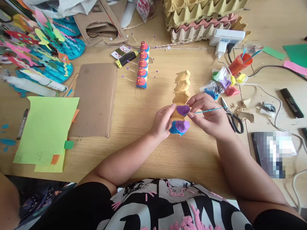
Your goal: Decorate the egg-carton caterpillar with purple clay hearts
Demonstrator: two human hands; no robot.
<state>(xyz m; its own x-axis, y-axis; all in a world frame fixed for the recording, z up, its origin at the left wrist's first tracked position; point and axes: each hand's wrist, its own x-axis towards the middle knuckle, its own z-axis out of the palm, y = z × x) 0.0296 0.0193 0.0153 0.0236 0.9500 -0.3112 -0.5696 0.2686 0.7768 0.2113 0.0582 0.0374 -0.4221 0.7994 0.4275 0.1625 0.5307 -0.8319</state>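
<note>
My left hand (pixel 163 122) grips the lower left side of a yellow egg-carton strip (pixel 181 86). Its nearest bump is covered in blue clay (pixel 177 128) with a purple piece (pixel 182 125) on it. The bump above carries a purple clay patch (pixel 183 110). My right hand (pixel 203 115) is closed on a thin blue stick (pixel 211 110), its fingers close beside the purple patch. Further left stands a finished-looking strip (pixel 143 65) of red and blue bumps with faces and purple-tipped sticks.
Scissors (pixel 232 116), clay bags (pixel 222 78) and a red cup (pixel 240 65) lie to the right. Egg cartons (pixel 192 24) and a power strip (pixel 227 36) are at the back. Cardboard (pixel 93 99) and green paper (pixel 48 127) lie left. A person's arm (pixel 8 201) shows at lower left.
</note>
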